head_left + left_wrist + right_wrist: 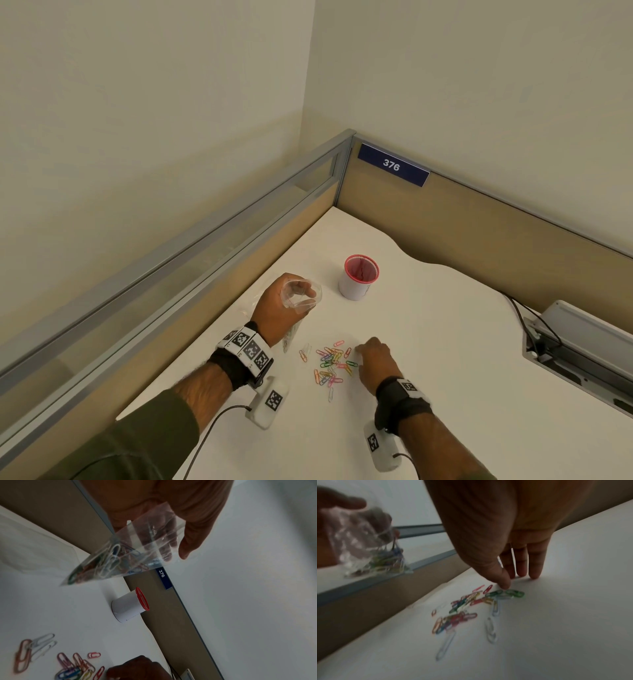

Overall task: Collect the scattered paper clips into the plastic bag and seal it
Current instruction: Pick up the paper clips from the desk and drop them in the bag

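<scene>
My left hand point(279, 308) is raised over the white desk point(445, 394) and grips a clear plastic bag point(302, 296) near its open mouth. The bag point(120, 555) hangs down with several coloured paper clips in its bottom corner; it also shows in the right wrist view point(373, 557). A loose pile of coloured paper clips point(330, 364) lies on the desk between my hands. My right hand point(375, 358) is at the pile's right edge, fingers straight with their tips on the desk. Its thumb point(504, 584) touches a green clip point(513, 593).
A white cup with a red mesh rim point(358, 279) stands behind the clips. Low partition walls point(205, 246) close the desk's left and far sides. A cable box point(579, 346) sits in the desk's right edge. A thin clear sheet point(34, 547) lies under my left hand.
</scene>
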A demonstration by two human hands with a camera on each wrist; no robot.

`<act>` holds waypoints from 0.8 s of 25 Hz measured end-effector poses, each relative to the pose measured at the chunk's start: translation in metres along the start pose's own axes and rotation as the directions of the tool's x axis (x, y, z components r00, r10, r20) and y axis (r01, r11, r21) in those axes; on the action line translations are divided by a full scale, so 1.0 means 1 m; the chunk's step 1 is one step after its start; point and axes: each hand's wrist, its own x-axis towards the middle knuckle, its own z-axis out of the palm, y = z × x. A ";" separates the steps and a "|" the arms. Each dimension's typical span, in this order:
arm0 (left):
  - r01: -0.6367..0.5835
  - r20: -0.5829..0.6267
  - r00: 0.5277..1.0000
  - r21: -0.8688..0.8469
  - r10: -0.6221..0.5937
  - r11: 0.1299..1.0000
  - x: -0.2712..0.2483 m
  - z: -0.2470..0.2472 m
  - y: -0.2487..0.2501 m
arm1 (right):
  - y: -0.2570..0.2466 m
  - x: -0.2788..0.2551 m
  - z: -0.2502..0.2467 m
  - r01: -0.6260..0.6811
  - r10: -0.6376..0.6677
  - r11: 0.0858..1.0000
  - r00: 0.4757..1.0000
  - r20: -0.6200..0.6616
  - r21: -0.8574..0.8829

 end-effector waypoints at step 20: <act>0.001 -0.070 0.998 0.031 0.001 1.000 -0.002 -0.028 0.002 | -0.056 0.034 0.021 0.339 -0.329 0.929 0.940 0.092 -0.149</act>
